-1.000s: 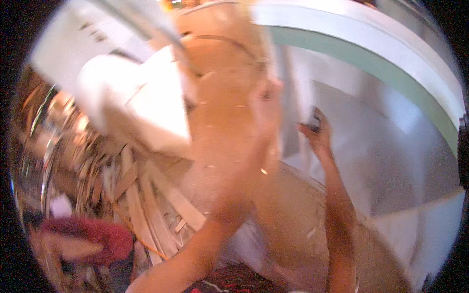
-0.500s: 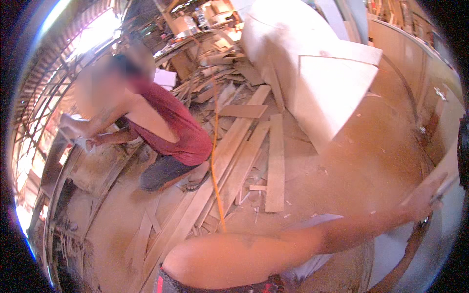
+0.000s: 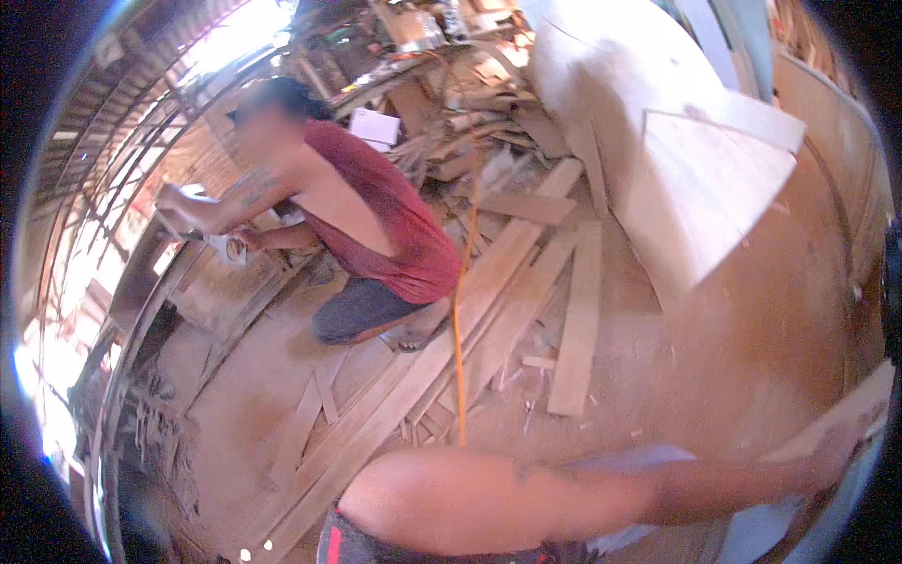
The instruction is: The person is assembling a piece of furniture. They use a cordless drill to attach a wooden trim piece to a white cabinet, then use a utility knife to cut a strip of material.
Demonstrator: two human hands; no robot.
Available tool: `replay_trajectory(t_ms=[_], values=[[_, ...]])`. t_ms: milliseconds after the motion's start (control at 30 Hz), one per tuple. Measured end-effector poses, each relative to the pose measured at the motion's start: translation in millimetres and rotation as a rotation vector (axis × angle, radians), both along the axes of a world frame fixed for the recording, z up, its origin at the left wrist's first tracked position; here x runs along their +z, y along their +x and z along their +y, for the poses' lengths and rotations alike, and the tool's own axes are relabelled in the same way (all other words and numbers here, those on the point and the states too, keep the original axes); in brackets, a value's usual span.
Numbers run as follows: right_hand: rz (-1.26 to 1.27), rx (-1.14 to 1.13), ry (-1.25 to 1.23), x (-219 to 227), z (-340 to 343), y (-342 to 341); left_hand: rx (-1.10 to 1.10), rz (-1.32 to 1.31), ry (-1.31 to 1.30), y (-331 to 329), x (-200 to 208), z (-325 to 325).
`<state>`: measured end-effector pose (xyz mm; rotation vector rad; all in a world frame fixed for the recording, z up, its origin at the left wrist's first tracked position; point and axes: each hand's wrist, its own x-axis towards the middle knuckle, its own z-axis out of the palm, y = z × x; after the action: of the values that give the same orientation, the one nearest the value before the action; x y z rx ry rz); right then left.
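My left arm stretches across the lower edge toward the right. At its end my left hand (image 3: 836, 453) is at the right rim, smeared and partly in shadow, beside the edge of a pale board (image 3: 827, 414). Its fingers do not show clearly, nor does anything in them. Below it, a dark strip of what seems to be my right forearm (image 3: 799, 531) shows near a pale bluish surface (image 3: 752, 536). My right hand is out of sight.
A co-worker (image 3: 395, 216) in a dark red top crouches at the left, holding something white by a curved frame (image 3: 155, 320). Long planks (image 3: 470, 320) and an orange cord (image 3: 459, 348) lie across the floor. A large white curved panelled form (image 3: 705, 188) stands at the back right.
The view has swung left, so the co-worker, planks and white form appear farther right. My left hand has shifted toward the right rim, and my right hand has dropped from sight.
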<state>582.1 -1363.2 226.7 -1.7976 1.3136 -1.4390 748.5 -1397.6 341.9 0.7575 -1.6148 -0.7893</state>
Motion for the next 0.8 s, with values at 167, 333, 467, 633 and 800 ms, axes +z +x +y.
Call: replay_trajectory(t_ms=[167,333,467,633,800], values=[[-0.224,-0.017,0.166,-18.1,2.0,-8.7,-0.011,-0.014,0.099,-9.2,-19.5,8.2],[-0.404,0.026,0.119,-24.3,-0.3,-1.3,-0.048,-0.115,-0.043,-22.7,-29.4,13.6],[-0.503,0.004,0.055,-25.6,7.9,-14.1,-0.047,-0.064,-0.194,-51.1,-25.4,24.7],[-0.444,-0.084,0.054,-31.6,7.9,-2.9,-0.043,-0.006,-0.277,-48.4,-31.3,19.2],[-0.332,-0.077,-0.034,-30.1,8.2,-14.2,0.137,-0.193,-0.28,-60.8,-25.5,22.5]])
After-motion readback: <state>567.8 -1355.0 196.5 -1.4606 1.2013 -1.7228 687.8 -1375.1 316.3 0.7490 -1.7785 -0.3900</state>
